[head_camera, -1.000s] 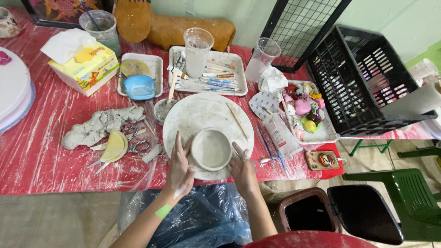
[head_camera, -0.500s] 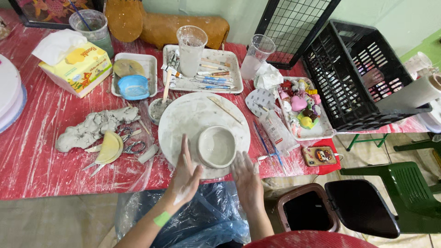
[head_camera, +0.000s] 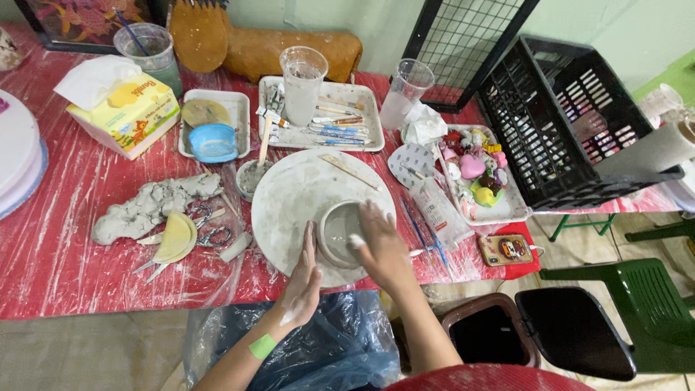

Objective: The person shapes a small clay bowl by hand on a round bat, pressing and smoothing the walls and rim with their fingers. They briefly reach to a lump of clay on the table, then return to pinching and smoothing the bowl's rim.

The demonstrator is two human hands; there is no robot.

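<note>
A small grey clay bowl [head_camera: 334, 233] sits near the front edge of a round white turntable [head_camera: 297, 195] on the red table. My left hand [head_camera: 302, 279] stands edge-on against the bowl's left wall, fingers straight and smeared with clay. Over the bowl's right rim lies my right hand [head_camera: 381, 247], its fingertips reaching inside. A wooden stick [head_camera: 349, 171] lies on the far part of the turntable. A green strip is stuck on my left forearm [head_camera: 262, 346].
Left of the turntable lie a lump of grey clay [head_camera: 148, 205], a yellow sponge [head_camera: 177, 237] and scissors [head_camera: 211, 235]. Behind are a tool tray [head_camera: 369, 116], plastic cups, a tissue box [head_camera: 124, 116]. A black crate [head_camera: 565, 123], a phone [head_camera: 506, 249] and a bin [head_camera: 492, 333] are right.
The view has shifted so the table sits further left. My right hand has moved from the bowl's outer side onto its rim, fingers now inside; my left hand stays against the bowl's left wall.
</note>
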